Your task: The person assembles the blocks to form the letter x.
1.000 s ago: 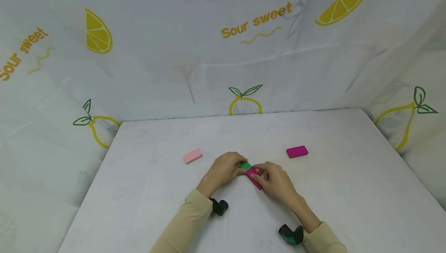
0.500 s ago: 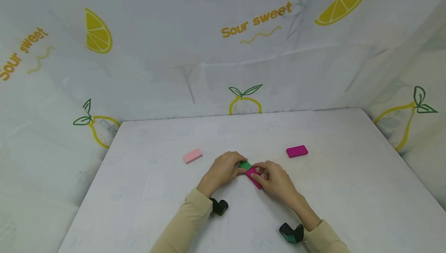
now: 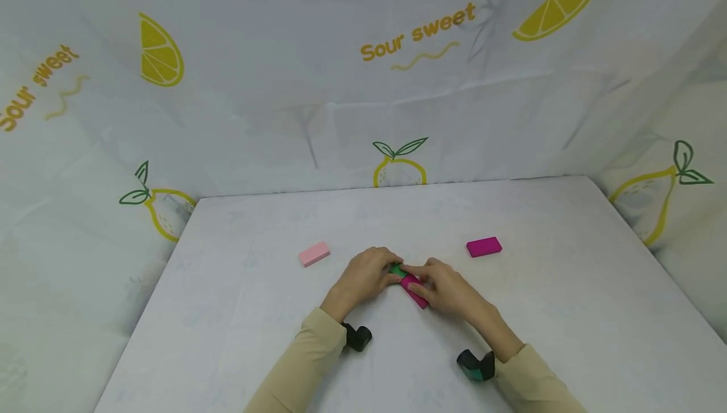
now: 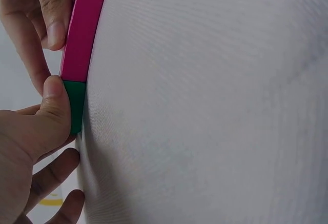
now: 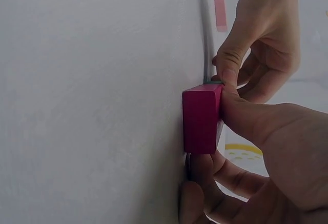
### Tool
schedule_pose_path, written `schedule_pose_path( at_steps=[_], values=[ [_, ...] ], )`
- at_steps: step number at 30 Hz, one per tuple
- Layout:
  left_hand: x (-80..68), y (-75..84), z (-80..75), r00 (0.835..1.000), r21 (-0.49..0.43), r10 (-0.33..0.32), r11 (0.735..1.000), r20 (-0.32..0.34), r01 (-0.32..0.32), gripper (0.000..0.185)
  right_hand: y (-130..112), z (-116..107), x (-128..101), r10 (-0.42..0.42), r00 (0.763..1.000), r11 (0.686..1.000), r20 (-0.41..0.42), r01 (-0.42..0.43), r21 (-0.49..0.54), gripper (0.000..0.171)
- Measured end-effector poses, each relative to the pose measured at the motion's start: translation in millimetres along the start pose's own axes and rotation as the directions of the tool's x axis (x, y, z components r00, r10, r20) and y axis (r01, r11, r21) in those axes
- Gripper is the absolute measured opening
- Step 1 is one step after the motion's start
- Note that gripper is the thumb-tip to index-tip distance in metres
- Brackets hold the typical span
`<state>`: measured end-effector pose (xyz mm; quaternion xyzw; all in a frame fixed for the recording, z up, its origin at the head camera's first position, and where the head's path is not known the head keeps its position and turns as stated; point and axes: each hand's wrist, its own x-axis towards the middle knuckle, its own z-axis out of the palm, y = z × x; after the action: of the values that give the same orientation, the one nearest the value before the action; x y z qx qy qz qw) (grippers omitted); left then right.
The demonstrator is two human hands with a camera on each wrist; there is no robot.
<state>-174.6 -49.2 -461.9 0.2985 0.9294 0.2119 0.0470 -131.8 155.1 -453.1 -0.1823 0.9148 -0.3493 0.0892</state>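
Near the middle of the table, my left hand (image 3: 365, 278) pinches a small green block (image 3: 398, 270) between thumb and fingers. A magenta block (image 3: 415, 293) lies end to end against it, and my right hand (image 3: 452, 292) grips its sides. The right index finger stretches along to the green block. In the left wrist view the green block (image 4: 77, 106) and the magenta block (image 4: 84, 34) touch in one line on the white cloth. The right wrist view shows the near end of the magenta block (image 5: 200, 121), with most of the green one hidden behind it.
A pale pink block (image 3: 314, 254) lies to the left of the hands. Farther right is another magenta block (image 3: 484, 247). Behind the table (image 3: 238, 236) hangs a white cloth with lemon prints (image 3: 400, 173). Black wrist cameras (image 3: 359, 338) sit low beside the forearms.
My right hand has shifted slightly up, and its index finger now reaches forward over the green block. The left hand and the blocks look unmoved.
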Motion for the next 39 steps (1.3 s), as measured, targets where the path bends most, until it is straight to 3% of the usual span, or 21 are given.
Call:
schedule_pose_path(
  at_steps=[19,25,31,35,39],
  values=[
    [-11.6,-5.3,1.6,0.999,-0.079,0.026,0.996,-0.019,-0.027,0.045,2,-1,3,0.031,0.999,0.999,0.035,-0.030,-0.014,0.041],
    [-13.2,-7.7,1.8,0.999,-0.055,0.033,0.998,-0.009,-0.033,0.042,3,1,3,0.015,0.999,1.000,0.037,-0.014,-0.012,0.042],
    [-21.2,-12.5,-4.7,1.000,-0.059,-0.009,0.998,0.001,0.009,0.048,3,2,2,0.026,0.999,1.000,0.043,-0.025,-0.011,0.042],
    [-34.2,-18.2,-14.8,0.997,-0.071,-0.043,0.997,-0.068,0.039,0.049,1,1,2,0.068,0.996,0.998,0.050,-0.067,-0.019,0.042],
    [-51.4,-24.1,-24.3,0.982,-0.078,-0.078,0.995,-0.170,0.065,0.050,1,0,2,0.085,0.995,0.996,0.051,-0.084,-0.023,0.042]
  ],
)
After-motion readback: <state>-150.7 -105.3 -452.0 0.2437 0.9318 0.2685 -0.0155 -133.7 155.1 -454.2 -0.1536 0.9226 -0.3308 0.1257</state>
